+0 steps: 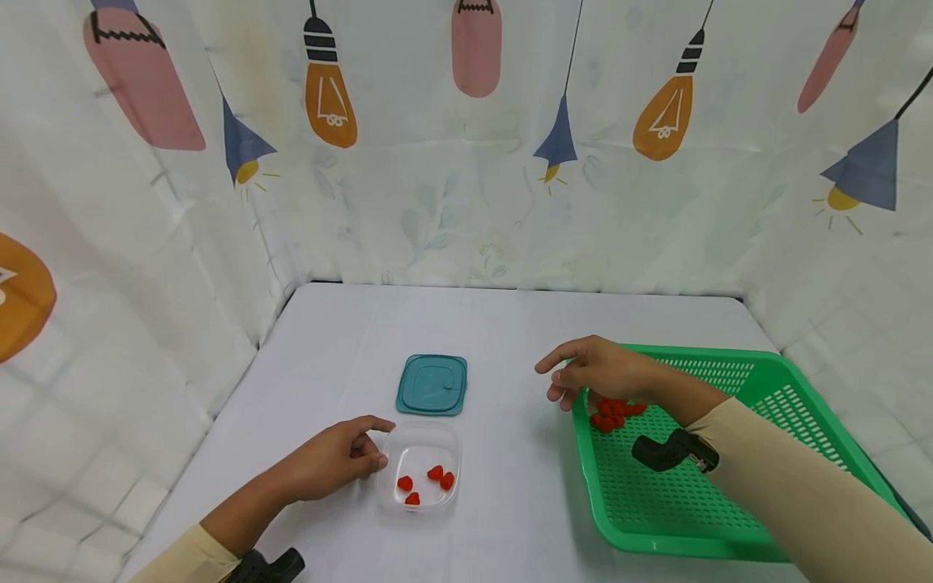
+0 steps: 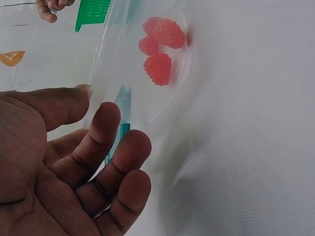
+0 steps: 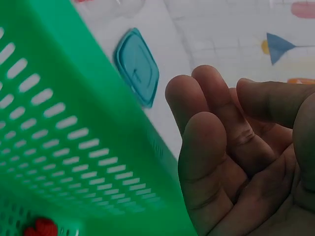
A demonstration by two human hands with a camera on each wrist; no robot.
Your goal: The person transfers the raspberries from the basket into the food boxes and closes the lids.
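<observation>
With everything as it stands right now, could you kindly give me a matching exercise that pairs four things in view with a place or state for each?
Things:
A. Teal square plastic lid
B. Clear square plastic container
C. Green perforated plastic basket
D. Bare right hand

Places and states:
1. Held at its edge by the left hand
2. Near the basket's left rim, nothing visible in its fingers
3. Lying just beyond the container
4. Has a cluster of red raspberry-shaped pieces inside

Pairs: A-3, B-1, C-4, D-2

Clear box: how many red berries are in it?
4 berries in the box. In the head view: one at left, one just below it, two together at right. None seems hidden.
</observation>
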